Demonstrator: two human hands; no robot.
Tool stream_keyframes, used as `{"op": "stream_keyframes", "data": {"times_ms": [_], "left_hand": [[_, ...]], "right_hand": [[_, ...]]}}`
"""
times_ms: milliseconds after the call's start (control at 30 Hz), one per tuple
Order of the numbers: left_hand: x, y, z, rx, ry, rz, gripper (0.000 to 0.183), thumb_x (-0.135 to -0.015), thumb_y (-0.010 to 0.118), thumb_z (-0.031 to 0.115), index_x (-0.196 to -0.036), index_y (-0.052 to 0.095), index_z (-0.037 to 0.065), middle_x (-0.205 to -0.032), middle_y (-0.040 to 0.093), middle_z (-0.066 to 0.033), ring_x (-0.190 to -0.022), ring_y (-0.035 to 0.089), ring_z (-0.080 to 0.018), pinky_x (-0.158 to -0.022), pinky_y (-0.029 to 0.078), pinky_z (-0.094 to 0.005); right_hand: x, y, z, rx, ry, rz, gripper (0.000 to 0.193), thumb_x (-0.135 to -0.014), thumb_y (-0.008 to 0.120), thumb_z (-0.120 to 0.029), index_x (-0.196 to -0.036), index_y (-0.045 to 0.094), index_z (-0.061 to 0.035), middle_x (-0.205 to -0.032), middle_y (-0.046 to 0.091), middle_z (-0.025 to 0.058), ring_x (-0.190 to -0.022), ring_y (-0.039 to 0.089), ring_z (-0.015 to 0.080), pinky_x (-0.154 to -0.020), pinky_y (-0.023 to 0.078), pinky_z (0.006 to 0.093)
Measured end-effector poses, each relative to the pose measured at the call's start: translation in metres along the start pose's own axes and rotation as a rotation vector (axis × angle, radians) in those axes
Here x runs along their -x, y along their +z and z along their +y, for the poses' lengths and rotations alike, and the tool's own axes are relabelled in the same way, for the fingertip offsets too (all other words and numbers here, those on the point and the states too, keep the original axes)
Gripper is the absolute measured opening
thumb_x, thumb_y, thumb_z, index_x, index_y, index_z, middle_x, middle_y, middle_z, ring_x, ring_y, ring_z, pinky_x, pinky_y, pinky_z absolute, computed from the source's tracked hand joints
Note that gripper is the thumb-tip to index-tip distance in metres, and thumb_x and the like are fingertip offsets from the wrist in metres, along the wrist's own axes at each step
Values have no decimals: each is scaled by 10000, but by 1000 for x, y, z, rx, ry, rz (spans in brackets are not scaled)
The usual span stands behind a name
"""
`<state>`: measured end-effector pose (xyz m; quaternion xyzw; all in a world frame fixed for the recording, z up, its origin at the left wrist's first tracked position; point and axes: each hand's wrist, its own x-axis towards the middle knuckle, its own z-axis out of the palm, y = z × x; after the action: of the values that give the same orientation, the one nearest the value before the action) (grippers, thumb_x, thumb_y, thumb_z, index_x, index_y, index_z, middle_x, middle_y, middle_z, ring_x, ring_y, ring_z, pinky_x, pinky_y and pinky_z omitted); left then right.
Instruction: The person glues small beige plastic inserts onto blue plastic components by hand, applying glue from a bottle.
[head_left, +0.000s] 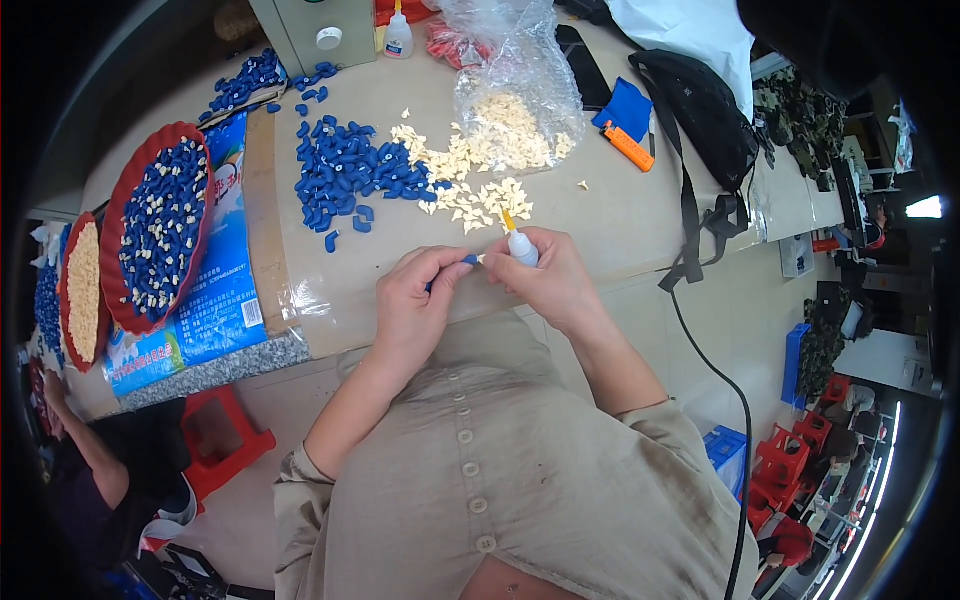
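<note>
Assembly is underway at frame centre: our left hand (pixel 415 300) pinches 1 blue piece (pixel 467 259); our right hand (pixel 545 275) grips a glue bottle (pixel 520 245). Upper centre, loose blue pieces (pixel 345 175) and cream pieces (pixel 480 200) remain; the red tray (pixel 125 200) at left holds mixed pieces.

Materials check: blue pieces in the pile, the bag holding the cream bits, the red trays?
Blue pieces: likely moulded plastic, uniform colour, smooth rounded shapes. Bag: thin clear plastic film, crinkled with glare, cream bits visible through it. Red trays: probably plastic, scalloped rim, even colour, though painted metal can't be ruled out.
</note>
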<state>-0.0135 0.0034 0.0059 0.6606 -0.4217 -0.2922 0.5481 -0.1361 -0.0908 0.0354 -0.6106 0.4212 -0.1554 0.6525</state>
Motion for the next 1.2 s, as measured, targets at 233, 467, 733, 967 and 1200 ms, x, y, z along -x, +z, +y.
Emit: {"op": "stream_keyframes", "data": {"times_ms": [233, 467, 733, 967, 1200], "left_hand": [[0, -1, -2, 25, 72, -16, 102, -725, 596, -23, -823, 615, -8, -773, 598, -75, -690, 549, -120, -613, 429, -217], [1, 1, -4, 9, 107, -7, 110, -720, 588, -41, -819, 618, -3, -784, 602, -80, -704, 559, -127, -613, 436, -220], [-1, 3, -1, -22, 113, 35, 90, -732, 576, -19, -814, 601, 9, -757, 594, -93, -634, 564, -162, -552, 441, -247], [-1, 1, -5, -29, 163, 8, 96, -725, 570, -29, -812, 594, 3, -759, 593, -108, -639, 571, -189, -557, 445, -254], [-2, 1, -3, -27, 119, -3, 123, -743, 559, -29, -854, 593, 9, -769, 578, -72, -666, 544, -132, -576, 427, -225]], "right_hand": [[-1, 2, 4, 46, -2, 20, 119, -728, 597, -117, -736, 582, 0, -620, 542, 8, -569, 472, 48, -506, 380, 198], [-1, 7, 0, 115, -1, 15, 117, -731, 578, -115, -722, 578, 1, -635, 537, 7, -602, 458, 45, -523, 385, 217], [-3, 5, 6, 6, 28, 18, 116, -722, 604, -117, -752, 582, -8, -635, 531, 1, -567, 489, 54, -479, 406, 188], [-4, 5, 9, -26, 28, -3, 102, -722, 602, -96, -743, 574, 0, -643, 538, 15, -553, 492, 56, -484, 409, 184], [-2, 7, 2, 2, 29, -1, 92, -723, 589, -103, -720, 575, -12, -644, 524, -12, -586, 448, 34, -507, 367, 191]]}}
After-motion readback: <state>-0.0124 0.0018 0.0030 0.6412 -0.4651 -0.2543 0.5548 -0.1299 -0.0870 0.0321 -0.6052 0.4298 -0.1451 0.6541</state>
